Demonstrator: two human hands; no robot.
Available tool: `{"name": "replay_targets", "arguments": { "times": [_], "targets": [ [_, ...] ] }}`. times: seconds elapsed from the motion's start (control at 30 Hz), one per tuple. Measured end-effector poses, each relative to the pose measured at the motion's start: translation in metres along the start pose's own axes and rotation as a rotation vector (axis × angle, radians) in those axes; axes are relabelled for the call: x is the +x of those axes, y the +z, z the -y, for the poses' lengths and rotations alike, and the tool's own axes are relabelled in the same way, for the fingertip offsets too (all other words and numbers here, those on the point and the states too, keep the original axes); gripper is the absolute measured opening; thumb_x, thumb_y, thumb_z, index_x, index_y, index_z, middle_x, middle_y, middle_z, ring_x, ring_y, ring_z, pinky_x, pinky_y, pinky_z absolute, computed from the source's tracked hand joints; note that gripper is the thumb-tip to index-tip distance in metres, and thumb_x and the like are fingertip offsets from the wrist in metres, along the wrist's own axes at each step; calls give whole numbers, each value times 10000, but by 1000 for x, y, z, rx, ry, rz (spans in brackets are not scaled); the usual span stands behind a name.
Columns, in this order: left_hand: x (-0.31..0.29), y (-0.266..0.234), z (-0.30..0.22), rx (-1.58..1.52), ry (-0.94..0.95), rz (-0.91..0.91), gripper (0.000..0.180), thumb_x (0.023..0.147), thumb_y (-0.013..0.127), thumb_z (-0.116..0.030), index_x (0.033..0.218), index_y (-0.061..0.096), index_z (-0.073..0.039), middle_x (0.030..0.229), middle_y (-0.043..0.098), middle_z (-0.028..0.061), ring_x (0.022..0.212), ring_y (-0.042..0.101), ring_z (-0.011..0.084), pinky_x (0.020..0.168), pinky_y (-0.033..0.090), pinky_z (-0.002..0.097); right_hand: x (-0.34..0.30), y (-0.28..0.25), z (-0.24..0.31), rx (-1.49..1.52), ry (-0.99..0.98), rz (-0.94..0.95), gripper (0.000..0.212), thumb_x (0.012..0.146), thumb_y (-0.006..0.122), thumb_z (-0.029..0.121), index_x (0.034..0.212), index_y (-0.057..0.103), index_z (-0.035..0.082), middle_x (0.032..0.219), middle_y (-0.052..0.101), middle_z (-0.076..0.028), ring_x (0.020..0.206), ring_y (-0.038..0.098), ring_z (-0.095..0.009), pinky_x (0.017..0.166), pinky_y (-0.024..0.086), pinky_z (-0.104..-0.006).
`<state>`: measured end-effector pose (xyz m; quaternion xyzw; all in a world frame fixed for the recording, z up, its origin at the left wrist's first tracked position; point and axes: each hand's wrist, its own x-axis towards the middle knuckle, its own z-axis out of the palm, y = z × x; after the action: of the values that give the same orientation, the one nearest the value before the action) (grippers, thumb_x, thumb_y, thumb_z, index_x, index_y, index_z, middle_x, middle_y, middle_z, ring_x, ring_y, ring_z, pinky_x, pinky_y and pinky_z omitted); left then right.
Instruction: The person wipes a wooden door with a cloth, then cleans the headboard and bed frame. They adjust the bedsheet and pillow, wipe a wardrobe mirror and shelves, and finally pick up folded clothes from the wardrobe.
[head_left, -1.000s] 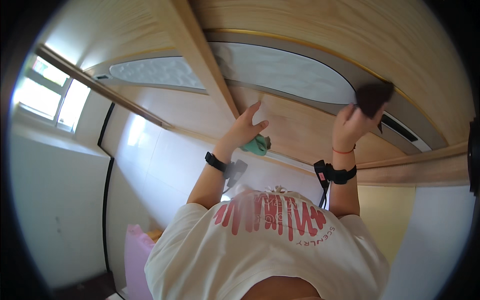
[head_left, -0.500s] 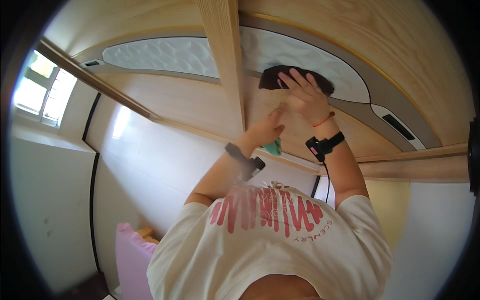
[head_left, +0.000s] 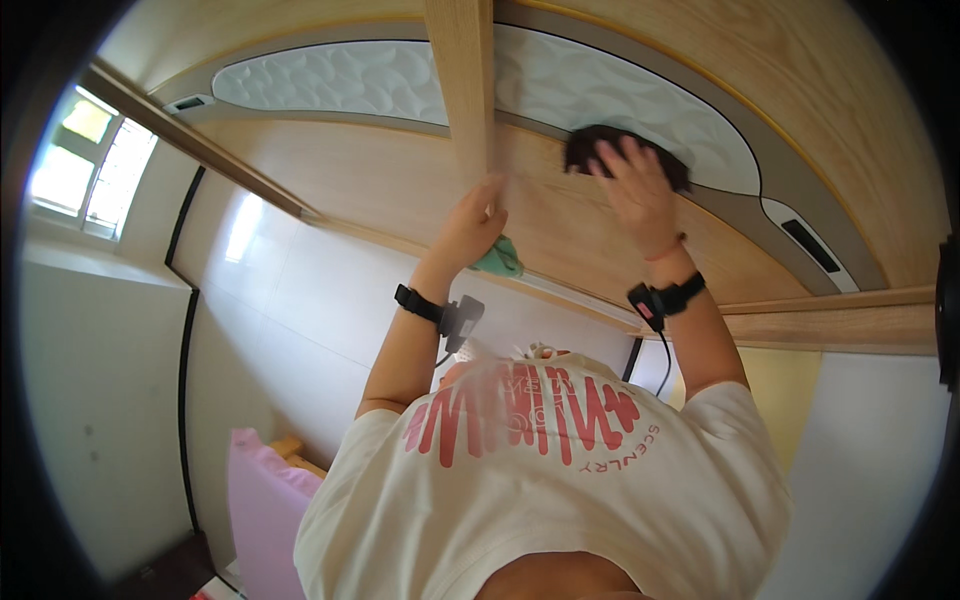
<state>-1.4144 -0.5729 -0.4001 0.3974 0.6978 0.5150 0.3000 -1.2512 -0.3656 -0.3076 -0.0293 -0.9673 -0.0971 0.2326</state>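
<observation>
My right hand has its fingers spread over a dark brown cloth. The cloth lies across the lower edge of a white textured panel on the wooden surface; the fingertips are slightly blurred. Further left, my left hand is beside a wooden post, its fingers bent. From under that hand hangs a bunched green cloth, held mostly out of sight in the palm. Each wrist has a black strap with a small device.
A second white textured panel lies left of the post. Dark slots sit in the grey trim at the right. A wooden rail runs below the panels. A pink-covered thing stands at lower left, beneath a window.
My left hand has moved left and up to the post, taking the green cloth along. The right hand and brown cloth sit slightly further right in the view, which has also shifted a little.
</observation>
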Motion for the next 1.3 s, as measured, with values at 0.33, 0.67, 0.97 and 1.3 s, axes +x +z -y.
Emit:
{"name": "replay_targets", "arguments": {
  "times": [0.33,0.67,0.97,1.3],
  "targets": [
    [35,10,-18,-123,-17,-242,506,788,451,49,1283,465,-56,1212,512,131,1019,533,228,866,426,306,11,56,-10,177,-144,230,309,856,513,148,1149,592,86,1425,374,34,1344,306,-176,1048,385,-318],
    [70,46,-49,306,-86,-300,725,798,470,-23,1449,151,-14,1389,304,322,1330,250,429,1044,287,400,-94,-4,-152,-211,119,138,331,793,587,116,1091,619,256,1338,445,23,1260,404,-239,1051,348,-386],
    [65,44,-23,125,-100,-276,735,783,405,7,1458,115,-11,1452,237,283,1375,195,379,1093,191,353,-204,20,-211,-193,743,-85,365,776,608,86,1133,569,146,1300,432,-108,1205,432,-353,961,426,-455],
    [60,18,7,-140,36,-64,753,761,397,50,1458,120,-12,1490,215,214,1402,155,300,1111,148,311,-181,14,-116,-337,1233,-153,299,767,625,106,996,547,-70,1001,549,-242,995,493,-397,905,381,-458]
  ]
}}
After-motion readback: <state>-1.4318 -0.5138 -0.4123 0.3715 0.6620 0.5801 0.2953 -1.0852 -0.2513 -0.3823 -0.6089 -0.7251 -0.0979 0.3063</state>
